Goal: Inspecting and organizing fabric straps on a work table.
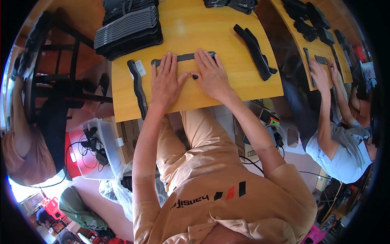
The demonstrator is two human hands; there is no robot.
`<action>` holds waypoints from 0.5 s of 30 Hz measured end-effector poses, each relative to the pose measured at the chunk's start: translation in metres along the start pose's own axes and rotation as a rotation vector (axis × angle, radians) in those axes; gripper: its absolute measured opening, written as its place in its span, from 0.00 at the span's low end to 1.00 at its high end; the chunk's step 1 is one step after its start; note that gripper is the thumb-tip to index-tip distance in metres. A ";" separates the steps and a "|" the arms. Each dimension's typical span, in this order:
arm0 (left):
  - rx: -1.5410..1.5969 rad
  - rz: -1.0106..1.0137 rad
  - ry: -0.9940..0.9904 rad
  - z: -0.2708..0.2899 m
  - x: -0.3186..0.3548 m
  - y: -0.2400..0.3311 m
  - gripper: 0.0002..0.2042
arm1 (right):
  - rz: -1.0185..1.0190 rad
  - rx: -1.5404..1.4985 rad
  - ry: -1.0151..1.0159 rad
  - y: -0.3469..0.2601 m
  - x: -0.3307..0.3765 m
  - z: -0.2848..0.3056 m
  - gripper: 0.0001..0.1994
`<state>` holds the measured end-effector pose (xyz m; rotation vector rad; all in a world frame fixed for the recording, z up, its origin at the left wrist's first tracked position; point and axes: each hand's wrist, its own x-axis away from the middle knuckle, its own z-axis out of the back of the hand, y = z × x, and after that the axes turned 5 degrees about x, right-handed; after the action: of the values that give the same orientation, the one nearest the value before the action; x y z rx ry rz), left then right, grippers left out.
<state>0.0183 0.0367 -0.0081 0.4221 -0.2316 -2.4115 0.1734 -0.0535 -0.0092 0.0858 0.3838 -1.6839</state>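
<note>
A long black flat strip lies across the middle of the yellow wooden table. My left hand rests flat with its fingers on the strip's left part. My right hand presses flat on its right part. A small black piece sits on the table between my two thumbs. Neither hand grips anything; the fingers are spread.
Another black strip with a white tag lies left of my hands. A tall stack of black strips fills the far left. Two more strips lie to the right. A person at right works on a neighbouring table. A clear bin stands below.
</note>
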 end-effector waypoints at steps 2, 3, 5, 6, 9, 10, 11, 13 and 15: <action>-0.001 0.015 0.008 0.000 0.002 -0.003 0.32 | -0.042 0.044 -0.002 0.007 0.001 0.003 0.29; -0.001 0.028 0.013 0.000 0.003 -0.005 0.33 | -0.063 0.073 0.009 0.012 0.004 0.002 0.29; -0.001 0.047 0.026 0.000 0.005 -0.006 0.33 | -0.070 0.102 0.021 0.016 0.009 0.003 0.29; -0.002 0.063 0.033 0.001 0.008 -0.006 0.34 | -0.096 0.056 0.033 0.016 0.010 0.003 0.28; 0.131 0.180 0.109 0.015 0.016 0.000 0.30 | -0.122 -0.066 0.153 0.020 0.010 0.004 0.25; 0.130 0.192 0.114 0.032 0.018 0.011 0.30 | -0.166 -0.129 0.256 0.024 0.012 0.005 0.24; 0.358 0.081 0.054 0.063 0.017 0.032 0.27 | -0.162 -0.131 0.248 0.029 0.015 0.006 0.24; 0.762 -0.195 -0.012 0.133 0.019 0.079 0.23 | -0.236 -0.281 0.373 0.038 0.022 0.010 0.19; 1.100 -0.581 0.171 0.185 0.028 0.122 0.17 | -0.236 -0.229 0.385 0.043 0.023 0.012 0.17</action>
<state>0.0034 -0.0635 0.1909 1.3074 -1.5544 -2.5432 0.2140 -0.0836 -0.0135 0.2029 0.9024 -1.8434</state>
